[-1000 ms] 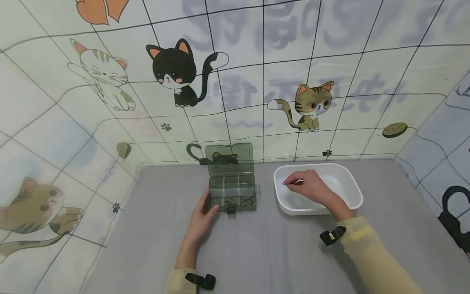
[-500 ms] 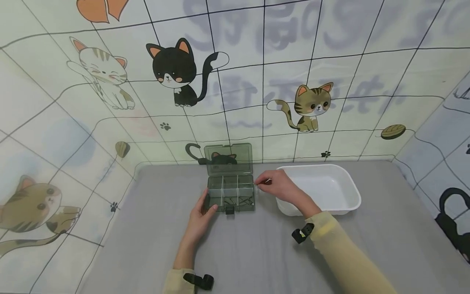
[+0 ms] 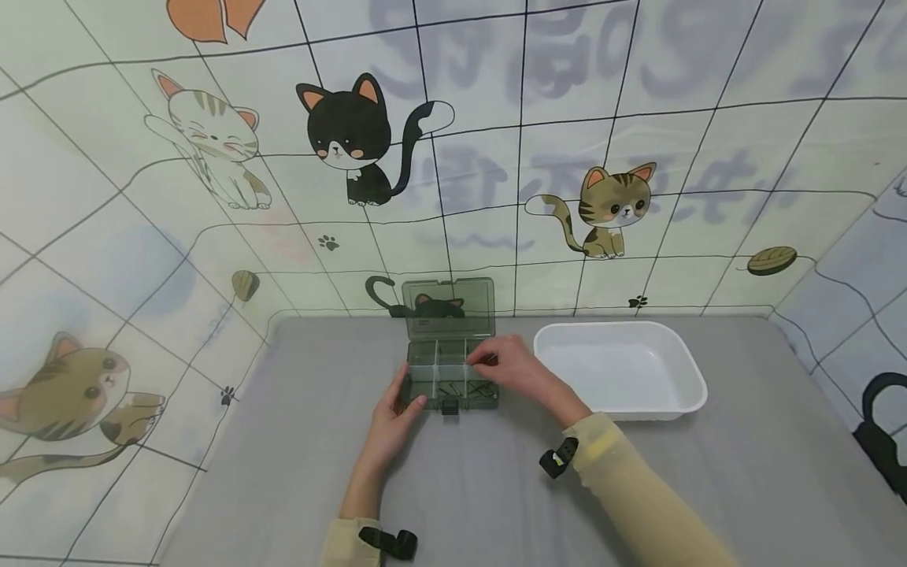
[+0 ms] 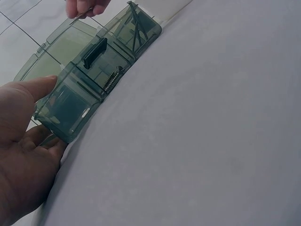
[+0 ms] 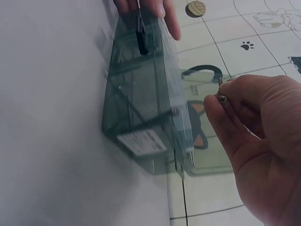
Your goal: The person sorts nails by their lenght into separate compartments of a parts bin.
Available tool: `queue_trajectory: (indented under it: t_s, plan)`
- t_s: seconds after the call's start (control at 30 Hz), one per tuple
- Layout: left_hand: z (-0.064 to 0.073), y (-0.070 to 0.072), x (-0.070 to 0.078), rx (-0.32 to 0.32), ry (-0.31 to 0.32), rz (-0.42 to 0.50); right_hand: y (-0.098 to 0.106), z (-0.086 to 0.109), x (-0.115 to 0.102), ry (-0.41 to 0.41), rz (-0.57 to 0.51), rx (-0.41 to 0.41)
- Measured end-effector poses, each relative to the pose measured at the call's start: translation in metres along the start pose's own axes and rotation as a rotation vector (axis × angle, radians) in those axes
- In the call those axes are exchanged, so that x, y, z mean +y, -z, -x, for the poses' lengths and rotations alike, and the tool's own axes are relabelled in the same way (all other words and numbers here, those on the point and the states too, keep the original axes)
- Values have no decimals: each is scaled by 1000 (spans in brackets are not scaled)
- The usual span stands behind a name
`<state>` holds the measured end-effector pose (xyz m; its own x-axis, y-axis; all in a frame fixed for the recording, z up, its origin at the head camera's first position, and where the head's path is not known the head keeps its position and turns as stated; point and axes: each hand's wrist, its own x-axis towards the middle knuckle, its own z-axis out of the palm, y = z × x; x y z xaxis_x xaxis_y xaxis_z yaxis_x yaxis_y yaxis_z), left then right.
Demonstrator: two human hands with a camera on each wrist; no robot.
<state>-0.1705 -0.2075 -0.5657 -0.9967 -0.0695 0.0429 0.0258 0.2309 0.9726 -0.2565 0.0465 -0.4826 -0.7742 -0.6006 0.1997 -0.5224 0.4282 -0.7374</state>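
A green see-through compartment box (image 3: pixel 420 388) stands on the table, its hinged lid (image 3: pixel 478 311) raised at the back. My left hand (image 3: pixel 388 417) holds its left front corner, thumb over the rim and fingers against the side. Over the right-hand compartments, my right hand (image 3: pixel 516 368) pinches a small screw (image 5: pixel 222 98) between thumb and fingertip; its cross-slotted head shows in the right wrist view. Threaded screws (image 4: pixel 112 81) lie in the front middle compartment. Long thin pieces (image 4: pixel 137 29) lean in the front right one.
To the right of the box is a white plastic tray (image 3: pixel 623 414) with raised walls. Grey cloth (image 3: pixel 468 488) covers the table. Behind rises a wall sheet (image 3: pixel 489 181) printed with cats and grid lines. A black latch (image 3: pixel 449 407) juts from the box's front.
My right hand has moved left, from over the white tray to above the box, with the screw in its fingers. The left hand has kept its hold on the box.
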Motion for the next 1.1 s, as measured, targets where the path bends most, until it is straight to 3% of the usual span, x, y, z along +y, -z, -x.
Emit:
queue_trajectory:
  t_s: [0.43,0.7,0.93,1.1]
  plan:
    - [1,1,0,-14,-3,-16,-26,-15,-12,-34,22,-29]
    - [1,0,0,-19,10,-16,-31,-16,-12,-32,18,-9]
    - [13,0,40,-41,22,-6,-31,-14,-14,-22,10,-3]
    - [14,0,41,-40,22,0,-27,-12,-17,-44,1,-8]
